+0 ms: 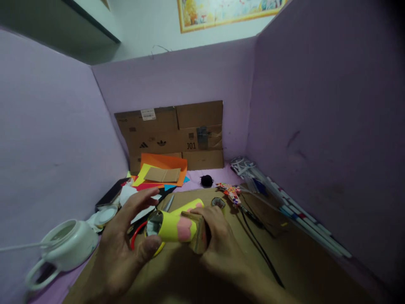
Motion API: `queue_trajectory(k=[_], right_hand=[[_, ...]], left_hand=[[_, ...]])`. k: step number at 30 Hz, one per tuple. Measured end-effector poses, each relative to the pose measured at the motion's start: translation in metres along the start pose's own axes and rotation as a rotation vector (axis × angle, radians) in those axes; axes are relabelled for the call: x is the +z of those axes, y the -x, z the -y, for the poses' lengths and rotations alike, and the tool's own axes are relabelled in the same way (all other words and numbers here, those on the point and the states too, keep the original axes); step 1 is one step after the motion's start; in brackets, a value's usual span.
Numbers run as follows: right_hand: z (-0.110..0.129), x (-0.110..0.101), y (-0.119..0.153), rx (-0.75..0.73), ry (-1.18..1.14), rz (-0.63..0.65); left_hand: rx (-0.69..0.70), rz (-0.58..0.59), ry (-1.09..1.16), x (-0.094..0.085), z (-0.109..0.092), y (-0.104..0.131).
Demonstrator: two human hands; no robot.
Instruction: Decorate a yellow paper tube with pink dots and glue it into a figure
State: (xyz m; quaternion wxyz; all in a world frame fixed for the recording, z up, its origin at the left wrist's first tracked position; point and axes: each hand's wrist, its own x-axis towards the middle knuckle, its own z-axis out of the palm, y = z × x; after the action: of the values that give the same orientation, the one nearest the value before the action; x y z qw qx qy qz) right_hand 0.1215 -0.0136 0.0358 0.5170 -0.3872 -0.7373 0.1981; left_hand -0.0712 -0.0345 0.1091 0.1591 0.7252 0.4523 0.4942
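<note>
My right hand [218, 236] grips a brown cardboard piece [198, 236] at the end of a yellow paper-covered tube [171, 226]. The tube lies sideways, with a pink scalloped patch near the cardboard and whitish stuffing in its open left end. Around that open end, my left hand [122, 242] is held with thumb and fingers spread; no grip on the tube shows. Another yellow tube [190, 207] with pink patches sits just behind, partly hidden. Scissors [169, 203] with red and yellow handles lie beneath, largely covered by the tube and my left hand.
A white cup-like pot [66, 245] stands at left. Coloured paper [164, 162] and a cardboard scrap [163, 175] lie at the back, near a black ball [206, 181]. On the right are a patterned object [230, 193], a black cord [259, 247] and long white sticks [311, 226]. Purple walls enclose the space.
</note>
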Motion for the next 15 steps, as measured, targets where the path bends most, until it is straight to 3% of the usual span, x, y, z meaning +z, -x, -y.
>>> queue_trajectory(k=[5, 11, 15], right_hand=[[0.005, 0.0, 0.003, -0.051, 0.035, 0.005], [0.005, 0.0, 0.005, -0.091, -0.018, 0.026], [0.006, 0.001, 0.007, -0.083, -0.081, 0.025]], left_hand=[[0.123, 0.024, -0.213, 0.012, -0.019, 0.001], [0.113, 0.097, -0.289, 0.021, -0.017, 0.003], [0.145, 0.079, -0.276, 0.022, -0.017, 0.007]])
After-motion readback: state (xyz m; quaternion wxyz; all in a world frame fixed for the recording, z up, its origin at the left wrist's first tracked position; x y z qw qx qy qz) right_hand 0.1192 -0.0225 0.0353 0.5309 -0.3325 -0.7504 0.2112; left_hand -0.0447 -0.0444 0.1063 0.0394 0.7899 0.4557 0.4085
